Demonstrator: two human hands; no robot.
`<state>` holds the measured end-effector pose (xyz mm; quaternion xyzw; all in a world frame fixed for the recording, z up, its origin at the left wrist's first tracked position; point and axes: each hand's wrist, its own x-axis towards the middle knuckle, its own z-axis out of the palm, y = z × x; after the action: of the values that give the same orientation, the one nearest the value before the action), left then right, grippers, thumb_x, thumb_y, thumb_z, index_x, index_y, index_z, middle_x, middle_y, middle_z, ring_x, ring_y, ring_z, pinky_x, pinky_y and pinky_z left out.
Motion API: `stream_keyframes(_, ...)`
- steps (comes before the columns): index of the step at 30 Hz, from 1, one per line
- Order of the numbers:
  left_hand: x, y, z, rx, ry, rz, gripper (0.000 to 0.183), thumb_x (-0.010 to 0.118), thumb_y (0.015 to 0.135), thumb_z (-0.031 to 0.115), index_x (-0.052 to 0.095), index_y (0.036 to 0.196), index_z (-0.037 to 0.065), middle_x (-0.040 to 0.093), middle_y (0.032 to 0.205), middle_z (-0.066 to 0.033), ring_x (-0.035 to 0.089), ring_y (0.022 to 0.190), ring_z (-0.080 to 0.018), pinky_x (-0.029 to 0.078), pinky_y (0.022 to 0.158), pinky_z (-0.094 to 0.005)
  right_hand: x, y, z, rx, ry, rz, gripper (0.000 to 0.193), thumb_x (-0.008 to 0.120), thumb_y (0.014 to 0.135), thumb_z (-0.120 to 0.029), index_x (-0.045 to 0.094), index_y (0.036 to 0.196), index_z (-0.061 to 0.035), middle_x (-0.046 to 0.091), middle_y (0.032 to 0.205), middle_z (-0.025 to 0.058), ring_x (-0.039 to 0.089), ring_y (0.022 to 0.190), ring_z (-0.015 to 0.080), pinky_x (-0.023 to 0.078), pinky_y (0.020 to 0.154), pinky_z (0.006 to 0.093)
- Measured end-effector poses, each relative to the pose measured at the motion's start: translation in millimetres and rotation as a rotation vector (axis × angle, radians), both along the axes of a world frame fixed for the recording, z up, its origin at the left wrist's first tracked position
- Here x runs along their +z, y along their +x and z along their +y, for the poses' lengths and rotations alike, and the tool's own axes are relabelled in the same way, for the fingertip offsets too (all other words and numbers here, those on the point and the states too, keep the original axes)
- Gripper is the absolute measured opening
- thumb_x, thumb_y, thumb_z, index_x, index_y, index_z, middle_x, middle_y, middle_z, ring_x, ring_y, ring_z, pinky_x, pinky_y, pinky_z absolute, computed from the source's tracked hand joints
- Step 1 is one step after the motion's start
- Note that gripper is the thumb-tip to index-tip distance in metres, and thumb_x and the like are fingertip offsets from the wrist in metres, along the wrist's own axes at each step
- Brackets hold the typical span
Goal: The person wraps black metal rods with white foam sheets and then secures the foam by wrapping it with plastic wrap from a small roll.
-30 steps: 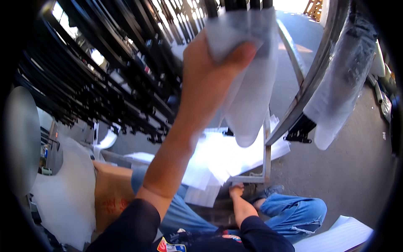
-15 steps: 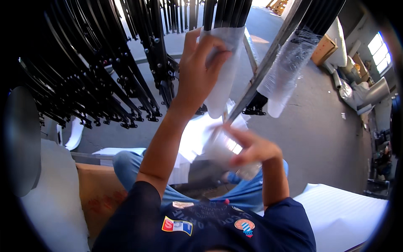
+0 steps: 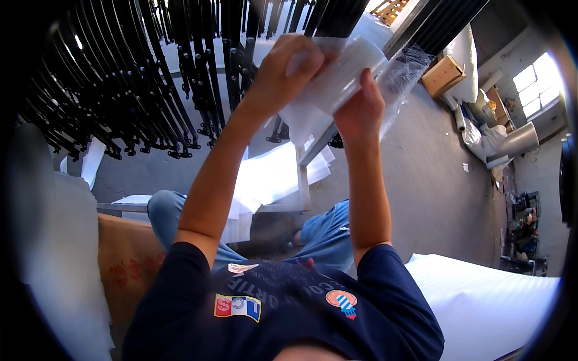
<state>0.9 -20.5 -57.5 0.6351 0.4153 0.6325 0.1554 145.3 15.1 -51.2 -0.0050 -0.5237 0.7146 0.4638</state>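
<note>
A roll of clear stretch film (image 3: 352, 73) lies tilted against a bundle of black metal bars (image 3: 337, 18), with my right hand (image 3: 362, 111) closed round it, thumb up along its side. White foam sheet (image 3: 303, 123) is wrapped round the lower part of that bundle. My left hand (image 3: 282, 75) is at the left side of the wrap, its fingers curled over the foam and pressing it to the bars. The roll hides part of the wrap. Just to the right stands another bundle wrapped in clear film (image 3: 404, 72).
Many black metal bars with hinged ends (image 3: 180, 90) hang in a row at the left. A metal frame bar (image 3: 318, 144) slopes between the bundles. White foam sheets (image 3: 268, 177) lie below my hands, more (image 3: 475, 301) at the lower right. A cardboard box (image 3: 129, 256) stands by my left knee.
My right hand has raised the film roll from above my lap to the wrapped bundle. My left hand stays at the foam, its fingers more curled. The view has shifted slightly.
</note>
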Motion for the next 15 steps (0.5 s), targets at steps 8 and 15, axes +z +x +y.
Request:
stream_keyframes(8, 4.7, 1.0, -15.1, -0.051, 0.016, 0.287, 0.037, 0.061, 0.074, 0.039, 0.046, 0.094, 0.012, 0.04, 0.104, -0.0078, 0.045, 0.102, -0.0245, 0.043, 0.083, -0.0432, -0.1, -4.6, -5.9, -0.078, 0.067, 0.103, 0.05, 0.06, 0.075, -0.036, 0.045, 0.111, -0.004, 0.053, 0.106, 0.0117, 0.051, 0.1, 0.0232, 0.038, 0.089, 0.0375)
stream_keyframes(15, 0.9, 0.9, -6.4, -0.074, 0.119, 0.222, 0.018, 0.054, 0.081, 0.022, 0.047, 0.083, 0.006, 0.044, 0.093, -0.011, 0.047, 0.093, -0.0222, 0.044, 0.071, -0.0338, -2.6, -2.6, -1.6, -0.106, 0.125, 0.117, 0.051, 0.062, 0.076, -0.034, 0.043, 0.113, -0.0053, 0.054, 0.106, 0.011, 0.05, 0.102, 0.0232, 0.036, 0.092, 0.0386)
